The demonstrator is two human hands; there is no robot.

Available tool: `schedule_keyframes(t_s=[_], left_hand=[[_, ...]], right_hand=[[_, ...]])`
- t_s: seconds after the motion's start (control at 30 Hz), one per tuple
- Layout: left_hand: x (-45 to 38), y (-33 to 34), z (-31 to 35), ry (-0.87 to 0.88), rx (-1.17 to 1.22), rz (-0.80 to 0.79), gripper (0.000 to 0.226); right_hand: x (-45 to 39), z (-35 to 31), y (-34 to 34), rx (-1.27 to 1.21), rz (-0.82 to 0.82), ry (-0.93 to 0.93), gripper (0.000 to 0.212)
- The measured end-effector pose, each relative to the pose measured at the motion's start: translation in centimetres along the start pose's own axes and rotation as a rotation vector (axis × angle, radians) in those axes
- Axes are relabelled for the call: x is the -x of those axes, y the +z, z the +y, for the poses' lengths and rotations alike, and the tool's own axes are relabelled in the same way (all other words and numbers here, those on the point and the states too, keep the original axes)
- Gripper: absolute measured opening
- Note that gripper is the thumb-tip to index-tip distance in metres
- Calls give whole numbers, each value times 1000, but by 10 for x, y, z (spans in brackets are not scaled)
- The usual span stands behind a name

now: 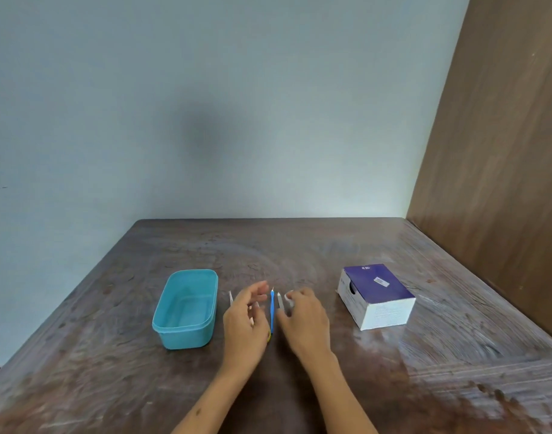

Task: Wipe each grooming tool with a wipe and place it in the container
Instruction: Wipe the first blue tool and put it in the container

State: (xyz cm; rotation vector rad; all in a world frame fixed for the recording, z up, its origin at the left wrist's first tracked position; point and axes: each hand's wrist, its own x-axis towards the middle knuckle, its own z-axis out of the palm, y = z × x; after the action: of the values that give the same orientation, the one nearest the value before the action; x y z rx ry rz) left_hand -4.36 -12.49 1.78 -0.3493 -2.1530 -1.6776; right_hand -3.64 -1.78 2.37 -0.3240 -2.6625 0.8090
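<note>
Two hands hover over your worn brown desk (299, 242), set against a pale wall and wood panel. Left hand (245, 321) grip released; right hand (303, 321) pinches a white wipe (289, 296). Blue tool (272, 311) lies between them, teal container (185, 308) left, box (376, 297) right.

Both forearms reach forward from the lower edge, converging slightly. The left hand (245, 321) hovers with fingers relaxed and slightly spread, thumb side up. The right hand (303, 317) lies palm down, its fingers loosely curled at the tips.
</note>
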Motion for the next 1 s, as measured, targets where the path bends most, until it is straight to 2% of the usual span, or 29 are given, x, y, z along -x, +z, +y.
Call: schedule_keyframes(t_s=[0.1, 0.3, 0.37, 0.4, 0.77, 0.9, 1.0], left_hand=[[1, -1, -2, 19, -18, 0, 53], [-2, 7, -6, 88, -71, -8, 48], [-5, 11, -7, 125, -88, -3, 44], [-7, 13, -7, 150, -92, -4, 42], [-19, 22, -23, 265, -179, 9, 34], [-24, 22, -19, 269, -189, 56, 28], [-24, 26, -18, 220, -180, 19, 30]], right_hand=[[3, -6, 5, 111, -54, -8, 6], [-8, -7, 2, 215, -38, -26, 29], [-12, -3, 5, 174, -19, -21, 14], [-15, -1, 8, 140, -3, -13, 6], [-47, 15, 31, -299, 299, 144, 33], [-43, 7, 29, -584, 462, 84, 28], [-37, -4, 28, -735, 473, 15, 28]])
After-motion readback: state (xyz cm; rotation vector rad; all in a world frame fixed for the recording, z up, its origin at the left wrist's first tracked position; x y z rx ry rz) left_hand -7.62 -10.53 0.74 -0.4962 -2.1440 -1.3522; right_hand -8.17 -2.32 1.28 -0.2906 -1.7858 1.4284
